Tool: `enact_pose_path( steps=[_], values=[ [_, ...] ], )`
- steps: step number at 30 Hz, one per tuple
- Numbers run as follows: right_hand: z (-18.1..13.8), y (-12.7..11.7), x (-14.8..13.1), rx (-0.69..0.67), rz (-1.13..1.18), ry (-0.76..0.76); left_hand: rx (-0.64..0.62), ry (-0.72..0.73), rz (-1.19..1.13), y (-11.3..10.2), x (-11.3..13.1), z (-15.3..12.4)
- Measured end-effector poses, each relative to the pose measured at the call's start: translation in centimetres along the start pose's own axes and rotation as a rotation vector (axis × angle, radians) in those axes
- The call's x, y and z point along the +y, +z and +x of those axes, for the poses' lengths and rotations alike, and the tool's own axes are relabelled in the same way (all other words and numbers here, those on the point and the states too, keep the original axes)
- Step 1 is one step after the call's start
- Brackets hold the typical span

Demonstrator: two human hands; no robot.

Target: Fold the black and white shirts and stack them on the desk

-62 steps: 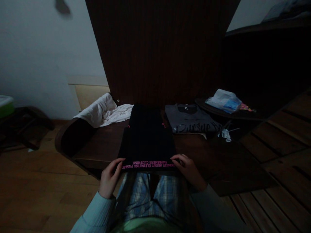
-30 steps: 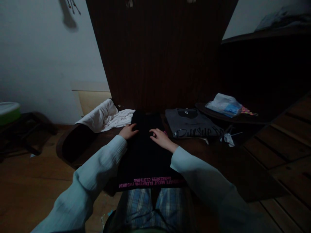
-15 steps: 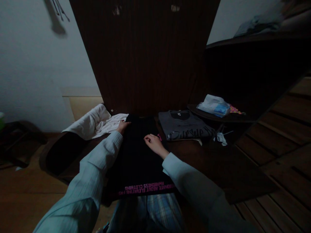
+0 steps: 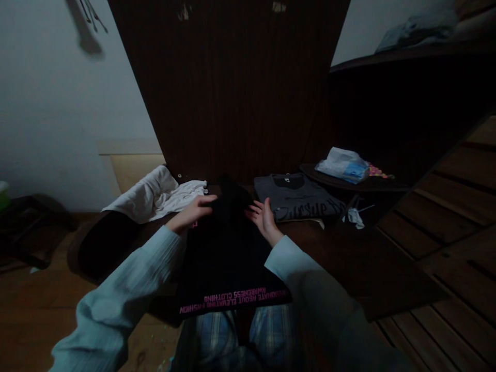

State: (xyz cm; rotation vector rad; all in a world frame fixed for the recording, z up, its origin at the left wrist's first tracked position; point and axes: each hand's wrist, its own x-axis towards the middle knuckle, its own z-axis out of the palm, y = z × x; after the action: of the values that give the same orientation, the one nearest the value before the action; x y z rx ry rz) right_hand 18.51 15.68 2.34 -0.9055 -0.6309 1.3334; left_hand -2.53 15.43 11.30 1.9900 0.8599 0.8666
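A black garment point(image 4: 232, 258) with upside-down pink lettering along its near edge lies in front of me, reaching toward my knees. Its far end is bunched and raised between my two hands. My left hand point(image 4: 197, 211) has its fingers bent around the left side of that raised part. On the right side, my right hand point(image 4: 265, 219) touches the cloth with fingers stretched and thumb apart. Deep shade hides the folds of the black fabric. A folded grey T-shirt point(image 4: 298, 199) with dark lettering lies just beyond my right hand.
White cloth point(image 4: 155, 199) is draped over the left end of the dark wooden bench. A tissue pack point(image 4: 343, 166) sits on a low shelf point(image 4: 368, 189) at right, with crumpled white paper point(image 4: 354, 217) below. A dark upright panel point(image 4: 236, 93) stands behind.
The far end of the black garment has been lifted and gathered toward me. My left hand has moved slightly nearer; my right hand has moved right and spread its fingers.
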Motion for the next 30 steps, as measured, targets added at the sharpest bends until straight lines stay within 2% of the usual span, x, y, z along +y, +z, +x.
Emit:
enact_pose_path(
  steps=[2, 3, 6, 11, 17, 22, 24, 30],
  values=[
    [-0.4, -0.3, -0.6, 0.007, 0.004, 0.061, -0.126, 0.106, 0.225, 1.1, 0.4, -3.0],
    [-0.6, -0.4, -0.8, 0.01, -0.018, 0.085, -0.132, 0.141, 0.33, 1.8, 0.3, -4.4],
    [-1.0, -0.4, -1.0, -0.009, -0.093, 0.112, -0.046, 0.156, 0.522, 3.6, -0.5, -8.1],
    [-1.1, -0.3, -1.0, -0.076, -0.153, -0.007, 0.072, 0.101, 0.532, 4.9, -2.5, -11.5],
    [-3.4, -2.0, -3.4, -0.194, -0.248, 0.209, 0.137, 0.058, 0.494, 5.1, -4.2, -13.1],
    [-5.4, -3.4, -6.2, -0.048, -0.421, 0.266, 0.1, 0.072, 0.479, 4.9, -4.2, -13.0],
    [-5.7, -3.5, -7.1, -0.035, -0.517, 0.245, 0.078, 0.08, 0.474, 4.7, -4.0, -12.7],
    [-6.1, -2.8, -8.4, -0.152, -0.757, -0.023, 0.028, 0.103, 0.503, 4.6, -3.6, -12.5]
  ],
)
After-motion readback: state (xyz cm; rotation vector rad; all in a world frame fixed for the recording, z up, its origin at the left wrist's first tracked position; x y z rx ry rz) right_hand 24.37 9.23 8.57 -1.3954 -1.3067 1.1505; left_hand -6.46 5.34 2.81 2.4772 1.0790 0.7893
